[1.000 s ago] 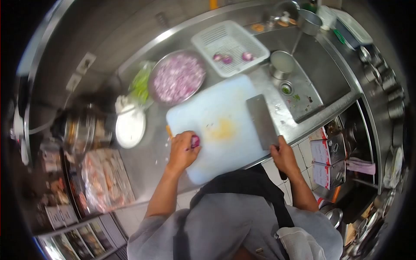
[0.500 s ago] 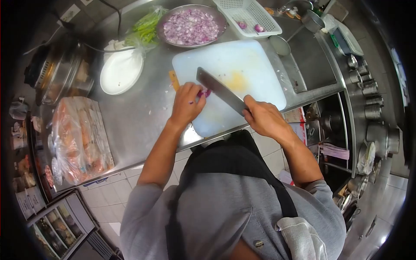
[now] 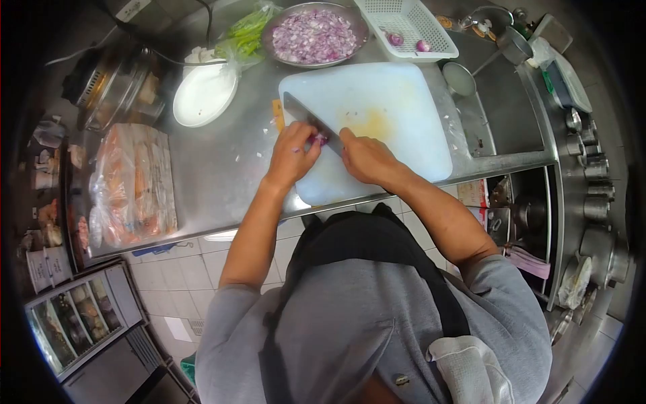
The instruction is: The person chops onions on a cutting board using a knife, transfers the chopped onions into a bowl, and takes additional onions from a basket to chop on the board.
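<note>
My left hand point(image 3: 293, 151) is closed round a red onion point(image 3: 321, 139) at the left side of the white cutting board point(image 3: 417, 128); the fingers hide much of the onion. In my right hand point(image 3: 367, 156) is the handle of a cleaver point(image 3: 299, 112). Its broad blade slants up and left across the board, right beside the onion and the left fingertips. Whether the edge touches the onion I cannot tell. Behind the board stands a round metal bowl point(image 3: 269, 46) full of chopped red onion point(image 3: 315, 35).
A white plastic basket point(image 3: 436, 30) holds two onion pieces. Green vegetables point(image 3: 243, 37) in plastic and a white plate point(image 3: 202, 101) lie at the back left. A large plastic-wrapped package point(image 3: 134, 182) sits at the left, a sink point(image 3: 509, 111) at the right.
My right hand has brought the cleaver left, close against the onion and the left fingers. My left hand keeps its hold on the onion. The whole view has shifted a little.
</note>
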A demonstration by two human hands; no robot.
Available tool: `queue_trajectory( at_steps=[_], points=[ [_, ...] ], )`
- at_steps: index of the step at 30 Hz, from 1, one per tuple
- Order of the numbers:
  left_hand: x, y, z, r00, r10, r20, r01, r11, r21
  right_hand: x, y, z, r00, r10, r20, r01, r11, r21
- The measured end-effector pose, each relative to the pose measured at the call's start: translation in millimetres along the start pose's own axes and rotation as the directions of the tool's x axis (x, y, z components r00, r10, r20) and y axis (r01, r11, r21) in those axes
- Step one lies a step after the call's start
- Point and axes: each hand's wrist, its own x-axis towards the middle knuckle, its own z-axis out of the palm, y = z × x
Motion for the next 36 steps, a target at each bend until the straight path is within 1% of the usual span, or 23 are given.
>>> queue_trajectory(
  at_steps=[2, 4, 7, 8, 11, 14, 17, 20, 23, 26, 29, 32, 35, 36],
  points=[
    [0.0, 6.1, 7.7, 0.999, 0.025, -0.028, -0.023, 0.999, 0.048, 1.2, 8.4, -1.6, 1.0, 0.012, -0.006, -0.012, 0.999, 0.05],
    [0.5, 12.3, 16.6, 1.0, 0.02, -0.015, -0.017, 0.991, 0.132, 2.9, 20.1, -7.2, 1.0, 0.001, -0.017, 0.0, 0.995, 0.101],
    [11.5, 17.4, 20.8, 1.0, -0.009, 0.012, 0.006, 0.974, 0.226, -19.0, 37.8, -26.9, 0.999, -0.029, 0.035, 0.028, 0.999, 0.028],
    [11.0, 20.1, 21.6, 0.999, -0.032, 0.025, 0.025, 0.969, 0.244, -27.4, 43.5, -29.9, 0.998, -0.003, 0.055, 0.002, 1.0, 0.029],
    [15.8, 24.8, 16.1, 0.986, -0.124, 0.115, 0.077, 0.935, 0.347, -54.0, 52.5, -37.2, 0.998, 0.011, 0.061, -0.009, 0.999, -0.038],
    [20.5, 18.5, 20.4, 0.991, -0.047, 0.122, 0.011, 0.959, 0.282, -68.8, 52.7, -36.3, 0.996, 0.073, 0.05, -0.074, 0.997, 0.025],
    [21.0, 12.5, 27.7, 0.985, -0.02, 0.17, -0.031, 0.956, 0.29, -77.0, 60.5, -36.5, 0.995, 0.101, 0.002, -0.101, 0.995, 0.021],
    [14.2, 18.4, 24.4, 0.973, -0.126, 0.195, 0.041, 0.919, 0.392, -81.2, 58.6, -38.7, 0.995, 0.093, 0.025, -0.093, 0.996, -0.007],
    [0.2, 19.2, 16.6, 0.997, -0.072, 0.039, 0.061, 0.969, 0.241, -85.1, 43.2, -52.0, 0.997, 0.07, 0.02, -0.068, 0.996, -0.06],
    [-7.4, 22.4, 11.6, 0.998, -0.01, -0.068, 0.02, 0.99, 0.139, -86.3, 39.0, -48.5, 0.998, 0.065, 0.022, -0.063, 0.995, -0.083],
    [-9.5, 18.2, 14.8, 0.999, -0.031, -0.021, 0.033, 0.991, 0.126, -84.4, 46.1, -33.7, 0.995, 0.088, 0.049, -0.083, 0.992, -0.098],
    [-4.5, 16.3, 11.4, 0.999, -0.054, 0.003, 0.054, 0.994, 0.098, -77.3, 23.8, -62.2, 0.996, 0.028, 0.08, -0.01, 0.975, -0.22],
    [-5.0, 10.4, 13.2, 0.996, -0.087, 0.001, 0.087, 0.993, 0.08, -75.3, 1.8, -76.3, 0.997, -0.04, 0.068, 0.053, 0.977, -0.204],
    [-8.2, 8.7, 15.3, 0.997, -0.078, -0.021, 0.079, 0.994, 0.075, -74.1, 9.8, -63.1, 0.997, -0.031, 0.071, 0.044, 0.981, -0.188]
  ],
)
